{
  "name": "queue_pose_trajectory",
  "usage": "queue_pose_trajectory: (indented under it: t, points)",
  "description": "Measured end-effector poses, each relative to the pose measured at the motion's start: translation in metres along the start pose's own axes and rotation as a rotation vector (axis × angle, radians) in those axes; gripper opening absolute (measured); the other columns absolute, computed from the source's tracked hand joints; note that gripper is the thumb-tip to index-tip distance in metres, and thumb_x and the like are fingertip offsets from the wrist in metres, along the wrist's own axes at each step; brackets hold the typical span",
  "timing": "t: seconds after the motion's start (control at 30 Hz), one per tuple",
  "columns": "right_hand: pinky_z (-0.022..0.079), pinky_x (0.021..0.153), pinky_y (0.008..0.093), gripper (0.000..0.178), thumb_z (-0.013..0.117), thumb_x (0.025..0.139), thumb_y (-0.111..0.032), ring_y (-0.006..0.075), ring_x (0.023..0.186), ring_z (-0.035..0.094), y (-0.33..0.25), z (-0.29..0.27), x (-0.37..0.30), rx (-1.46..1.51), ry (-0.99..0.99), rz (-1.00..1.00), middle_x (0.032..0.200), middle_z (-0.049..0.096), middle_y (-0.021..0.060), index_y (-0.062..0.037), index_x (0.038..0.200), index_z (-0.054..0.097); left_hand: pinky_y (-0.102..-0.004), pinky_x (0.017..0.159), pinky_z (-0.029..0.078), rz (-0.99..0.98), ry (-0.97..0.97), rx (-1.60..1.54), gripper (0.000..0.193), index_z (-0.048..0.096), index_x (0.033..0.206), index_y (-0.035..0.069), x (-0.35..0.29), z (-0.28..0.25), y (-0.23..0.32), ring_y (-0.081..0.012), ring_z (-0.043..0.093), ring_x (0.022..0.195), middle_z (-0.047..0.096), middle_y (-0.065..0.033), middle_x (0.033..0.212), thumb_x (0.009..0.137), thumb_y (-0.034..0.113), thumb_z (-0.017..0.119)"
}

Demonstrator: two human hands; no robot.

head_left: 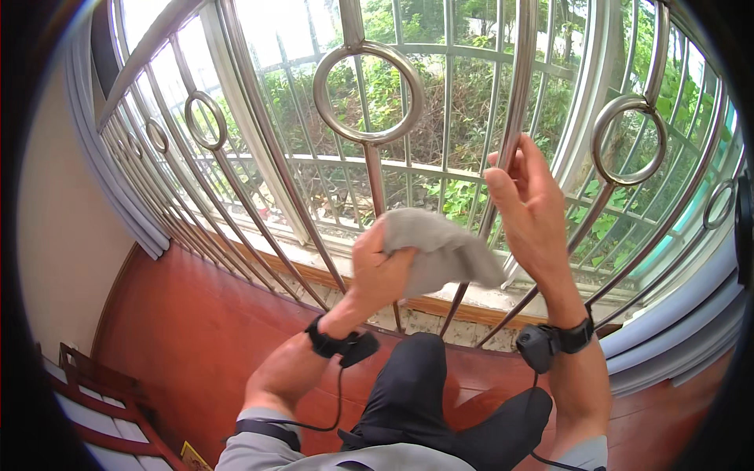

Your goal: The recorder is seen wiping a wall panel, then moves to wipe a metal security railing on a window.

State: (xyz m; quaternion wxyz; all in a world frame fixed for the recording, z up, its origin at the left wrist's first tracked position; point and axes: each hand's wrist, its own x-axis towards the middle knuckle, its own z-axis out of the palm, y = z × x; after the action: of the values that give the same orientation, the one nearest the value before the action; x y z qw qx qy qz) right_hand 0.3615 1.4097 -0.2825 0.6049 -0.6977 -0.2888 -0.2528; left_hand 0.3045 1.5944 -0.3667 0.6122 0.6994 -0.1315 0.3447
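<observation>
My left hand [377, 271] grips a grey cloth [444, 250], which hangs out past the fingers in front of the railing's lower bars. The cloth partly covers two of the bars and its own lower folds overlap. Higher and to the right, my right hand [534, 212] is at an upright metal bar [514, 94], its fingers curled around it loosely with the thumb at the near side. A polished metal ring [369, 92] sits in the railing above the cloth. Both wrists carry a black strap with a small device and a cable.
Metal railing with more rings [628, 141] spans the window. Behind it are a white-framed window and outer bars. Grey-blue curtains [667, 330] hang at both sides. Below is a reddish floor [188, 330]. Dark wooden furniture [118, 400] stands at lower left. My knees are close to the railing.
</observation>
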Motion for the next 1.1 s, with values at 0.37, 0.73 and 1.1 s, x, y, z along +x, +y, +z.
queue_pose_trajectory:
  t: [0.37,0.73,1.1]
  points:
    - [0.036,0.057,0.0265,0.022,0.056,0.102,-0.024,0.0069,0.064,0.041,0.023,0.03,0.011,0.186,0.086,0.078,0.074,0.047,-0.0016,-0.0026,0.104,0.058,-0.0278,0.069,0.052,-0.145,0.316,0.272,0.018,0.068,0.104,0.0,0.094,-0.082,0.019,-0.0102,0.064,0.08,0.07,-0.004,0.09,0.092,0.012,0.064]
    - [0.037,0.053,0.0299,0.021,0.056,0.102,-0.023,0.0104,0.059,0.043,0.033,0.035,0.01,0.013,0.162,-0.092,0.067,0.047,0.0029,-0.0028,0.096,0.056,-0.0393,0.096,0.053,-0.348,0.12,-0.582,0.038,0.056,0.126,-0.001,0.09,-0.079,0.01,-0.0253,0.066,0.108,0.067,-0.0122,0.118,0.102,0.027,0.048]
    - [0.036,0.053,0.0304,0.021,0.058,0.101,-0.022,0.0104,0.059,0.043,0.043,0.041,0.012,0.039,0.236,-0.21,0.066,0.048,0.0028,-0.0019,0.094,0.057,-0.0402,0.096,0.051,-0.06,-0.191,-0.765,0.051,0.052,0.132,0.001,0.066,-0.072,-0.016,-0.0246,0.062,0.112,0.063,-0.0114,0.125,0.107,0.043,0.035]
